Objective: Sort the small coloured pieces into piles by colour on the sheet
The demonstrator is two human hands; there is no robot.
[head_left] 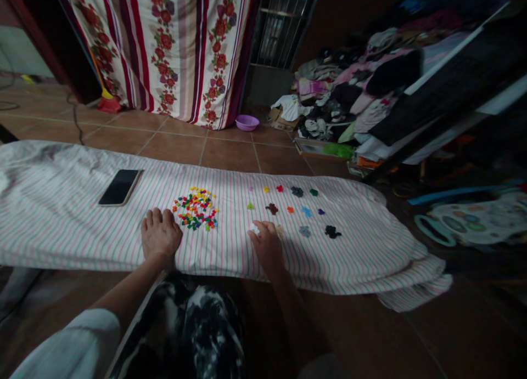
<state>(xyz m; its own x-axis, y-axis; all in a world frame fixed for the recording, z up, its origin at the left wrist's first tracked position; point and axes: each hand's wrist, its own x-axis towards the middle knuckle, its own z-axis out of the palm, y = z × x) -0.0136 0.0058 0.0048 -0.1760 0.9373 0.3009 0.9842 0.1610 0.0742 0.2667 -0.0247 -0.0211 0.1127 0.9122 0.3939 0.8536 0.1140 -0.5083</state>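
Observation:
My left hand (160, 233) lies flat on the striped cloth, fingers spread, just left of a mixed pile of tiny coloured pieces (196, 208). Farther right, my right hand (267, 247) is closed, with small white pieces (254, 228) at its thumb and fingertips. Around it sit little one-colour heaps: brown (272, 208), lime green (250, 205), orange (290, 209), light blue (306, 211), grey (304, 231), black (331, 232), dark grey (297, 191) and others. A beige heap (280, 231) is partly hidden behind my right hand.
A phone (120, 187) rests on the cloth (61, 214) at the left. Beyond are a tiled floor, a floral curtain (164, 50), a purple basin (247, 123) and a red dustpan (109, 103). Clothes (349, 88) are heaped at the back right.

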